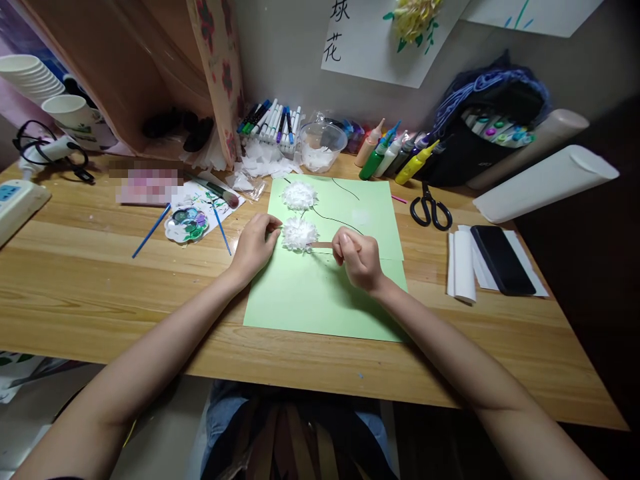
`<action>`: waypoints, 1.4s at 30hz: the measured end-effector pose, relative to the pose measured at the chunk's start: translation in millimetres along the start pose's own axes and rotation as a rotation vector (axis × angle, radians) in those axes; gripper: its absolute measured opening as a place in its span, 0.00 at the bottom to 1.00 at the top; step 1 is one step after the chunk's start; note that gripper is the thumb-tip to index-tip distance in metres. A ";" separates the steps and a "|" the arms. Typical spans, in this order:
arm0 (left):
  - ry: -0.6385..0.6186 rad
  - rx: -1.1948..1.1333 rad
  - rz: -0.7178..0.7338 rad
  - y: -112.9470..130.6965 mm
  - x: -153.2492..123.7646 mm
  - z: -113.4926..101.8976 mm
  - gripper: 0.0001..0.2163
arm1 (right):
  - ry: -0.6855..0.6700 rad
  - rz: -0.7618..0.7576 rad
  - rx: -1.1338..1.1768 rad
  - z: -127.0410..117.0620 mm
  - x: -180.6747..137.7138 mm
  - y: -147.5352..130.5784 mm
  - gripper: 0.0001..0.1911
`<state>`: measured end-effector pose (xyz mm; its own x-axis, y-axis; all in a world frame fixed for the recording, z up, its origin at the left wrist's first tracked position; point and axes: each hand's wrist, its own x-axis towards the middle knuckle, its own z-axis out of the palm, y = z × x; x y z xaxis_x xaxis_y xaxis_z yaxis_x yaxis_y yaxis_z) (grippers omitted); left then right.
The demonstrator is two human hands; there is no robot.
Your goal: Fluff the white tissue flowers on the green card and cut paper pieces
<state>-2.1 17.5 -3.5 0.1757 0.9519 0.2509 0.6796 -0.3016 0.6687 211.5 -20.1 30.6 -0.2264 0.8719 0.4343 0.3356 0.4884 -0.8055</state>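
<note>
On the light green paper (320,300) sit two fluffy white paper flowers, an upper flower (300,195) and a lower flower (300,233). Thin dark curved lines (333,218) run rightward from them. My right hand (357,257) is closed in a fist around a flat brown stick (323,245), whose far end meets the right side of the lower flower. My left hand (257,243) rests at the paper's left edge, its thumb and forefinger apart beside the lower flower. Whether its fingertips touch the flower I cannot tell.
Black scissors (431,212) and a phone (503,260) lie to the right. Behind the paper stand paint bottles (393,157), a clear tub (323,148) and several markers (273,122). Leftward are a paint palette (187,225), a blue brush (151,231) and paper cups (70,120).
</note>
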 end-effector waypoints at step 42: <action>0.040 -0.121 -0.296 -6.5 -0.6 -4.9 0.26 | 0.322 0.234 0.398 -50.5 1.9 69.5 0.13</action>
<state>-10.2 18.6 -4.6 -0.0466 0.9972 0.0590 0.6066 -0.0187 0.7948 280.5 17.4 -4.1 0.1241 0.9530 0.2763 -0.0413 0.2832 -0.9582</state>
